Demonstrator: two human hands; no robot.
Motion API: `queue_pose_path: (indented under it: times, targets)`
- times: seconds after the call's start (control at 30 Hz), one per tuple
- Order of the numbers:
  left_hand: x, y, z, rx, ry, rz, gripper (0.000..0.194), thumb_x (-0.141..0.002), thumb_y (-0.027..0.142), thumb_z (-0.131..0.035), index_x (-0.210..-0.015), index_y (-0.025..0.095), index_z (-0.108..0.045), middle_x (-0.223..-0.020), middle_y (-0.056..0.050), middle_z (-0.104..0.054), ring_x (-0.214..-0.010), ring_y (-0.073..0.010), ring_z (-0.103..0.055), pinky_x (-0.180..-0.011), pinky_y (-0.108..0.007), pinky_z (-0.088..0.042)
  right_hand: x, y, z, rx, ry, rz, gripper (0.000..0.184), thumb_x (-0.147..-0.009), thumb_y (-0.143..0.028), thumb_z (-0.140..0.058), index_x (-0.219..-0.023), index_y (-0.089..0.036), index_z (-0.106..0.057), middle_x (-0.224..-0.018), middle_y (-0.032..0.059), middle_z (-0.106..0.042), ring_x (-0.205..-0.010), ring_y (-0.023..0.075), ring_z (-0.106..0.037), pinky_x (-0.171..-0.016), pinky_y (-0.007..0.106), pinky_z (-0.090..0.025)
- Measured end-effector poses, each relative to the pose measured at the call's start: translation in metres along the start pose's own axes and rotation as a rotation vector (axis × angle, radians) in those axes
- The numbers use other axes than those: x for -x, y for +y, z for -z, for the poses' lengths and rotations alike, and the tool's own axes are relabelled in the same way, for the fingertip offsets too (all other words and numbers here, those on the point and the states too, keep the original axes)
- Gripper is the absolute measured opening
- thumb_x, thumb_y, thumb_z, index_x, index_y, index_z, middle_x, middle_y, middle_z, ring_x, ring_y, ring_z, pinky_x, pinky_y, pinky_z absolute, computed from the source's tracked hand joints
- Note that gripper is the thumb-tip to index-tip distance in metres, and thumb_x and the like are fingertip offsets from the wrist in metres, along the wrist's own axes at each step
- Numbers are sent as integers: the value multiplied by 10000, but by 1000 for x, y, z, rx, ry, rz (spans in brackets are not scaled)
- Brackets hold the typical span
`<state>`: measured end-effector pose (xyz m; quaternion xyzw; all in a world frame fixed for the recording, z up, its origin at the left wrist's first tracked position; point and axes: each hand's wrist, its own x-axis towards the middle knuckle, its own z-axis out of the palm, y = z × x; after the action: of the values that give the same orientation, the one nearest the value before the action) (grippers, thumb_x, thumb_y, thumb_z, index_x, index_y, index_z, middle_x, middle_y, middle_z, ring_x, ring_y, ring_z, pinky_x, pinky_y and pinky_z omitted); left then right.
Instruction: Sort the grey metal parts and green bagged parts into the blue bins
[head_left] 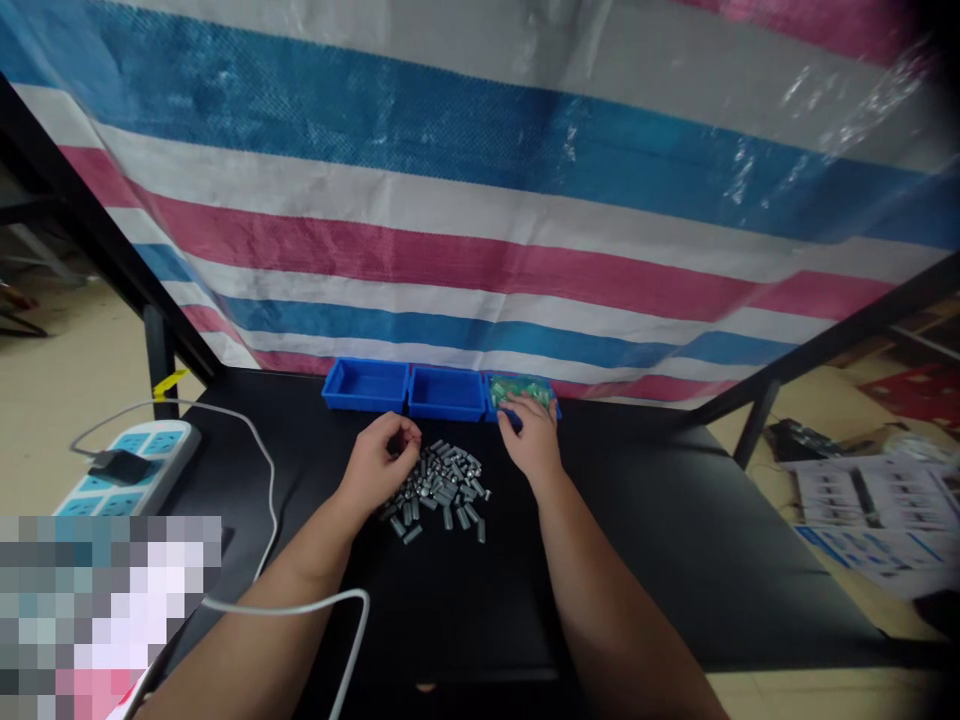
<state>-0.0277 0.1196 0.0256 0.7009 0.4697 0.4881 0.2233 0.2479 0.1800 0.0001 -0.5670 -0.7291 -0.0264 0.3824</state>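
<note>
With the pile of small silvery pieces (450, 490) as the clock's centre, the left hand (381, 458) curls at 10 o'clock, over the pile's edge. Its thumb and fingertips sit close together; I cannot tell whether they pinch a piece. At 2 o'clock the right hand (531, 432) reaches into the right tray (491, 409), fingers stretched over green contents (517, 384), thumb apart.

For good handling, light fingertip contact seems best: lift 1 item at a time, keep the right wrist off the tray's rim, and keep the left palm above the loose pieces so none scatter.

The left tray (365, 404) stands at 11 o'clock, the middle tray (447, 411) at 12, all 3 blue. The tabletop (637, 530) is black and smooth-looking. Beyond 12 hangs a striped sheet (465, 255); a power strip (166, 440) lies at 9, and printed papers (836, 490) lie past the table at 3.
</note>
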Motion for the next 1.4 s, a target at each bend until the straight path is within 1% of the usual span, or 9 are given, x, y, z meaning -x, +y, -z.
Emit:
queue_pose_path:
  times: [0.2,0.3,0.4,0.53,0.8,0.93,1.07,1.17,1.4]
  targets:
    - [-2,-2,3,-24,10,-11,60,-846,154,-583,-857,188,-630,-820,-18,-632,-774,-153,-597,-734,-278,-465,0,-3,2,10,110,15,271,-881,-292,-622,-1133,-227,-694,-1227,87,-668,-1234,297,-560,-1181,600,-216]
    - [-3,-7,7,-45,33,8,41,-862,191,-588,-866,190,-629,-826,-19,-638,-781,-158,-603,-745,-286,-470,1,-9,10,-25,133,29,256,-889,-295,-615,-1120,-216,-691,-1164,102,-655,-1169,295,-568,-1125,555,-333]
    - [-4,-13,13,-82,-62,71,126,-883,279,-608,-973,201,-650,-864,-26,-654,-800,-175,-618,-724,-296,-486,7,-19,23,-190,9,63,199,-906,-313,-621,-1064,-215,-692,-1044,93,-644,-1025,260,-603,-970,448,-486]
    - [-3,-18,19,-191,-308,-2,328,-846,404,-681,-1125,231,-673,-1053,-62,-671,-1024,-246,-612,-898,-382,-498,18,-35,33,-429,-274,161,333,-865,-364,-711,-1169,-239,-658,-1086,84,-614,-1007,238,-606,-874,382,-531]
    - [2,-25,13,-208,-375,-17,367,-910,481,-593,-1171,232,-664,-1120,-77,-672,-1047,-250,-628,-937,-394,-495,27,-38,14,-518,-511,175,718,-770,-481,-810,-1390,-268,-519,-1303,101,-549,-1231,281,-537,-1081,470,-442]
    - [6,-26,12,-253,-412,-58,427,-872,515,-630,-1197,239,-663,-1141,-81,-694,-1036,-253,-657,-957,-399,-492,32,-37,9,-479,-554,166,732,-794,-515,-779,-1417,-260,-492,-1388,111,-536,-1306,291,-506,-1121,482,-403]
    - [14,-25,13,-326,-436,-70,523,-829,565,-657,-1257,264,-641,-1264,-80,-684,-1255,-311,-587,-1085,-461,-414,46,-49,7,-383,-598,173,760,-815,-561,-735,-1458,-257,-466,-1470,128,-511,-1394,327,-441,-1177,557,-304]
    - [24,-24,12,-366,-448,-61,682,-790,641,-667,-1350,263,-580,-1377,-89,-631,-1373,-343,-493,-1150,-511,-348,61,-62,8,-296,-616,197,954,-728,-663,-763,-1511,-249,-405,-1562,146,-413,-1467,345,-347,-1219,591,-197]
    - [57,-20,11,-388,-411,-105,1141,-618,752,-754,-1533,190,-366,-1570,-176,-412,-1462,-386,-360,-1197,-536,-297,93,-74,19,-188,-554,115,1227,-592,-753,-793,-1578,-230,-282,-1637,168,-263,-1519,385,-213,-1234,600,-157]
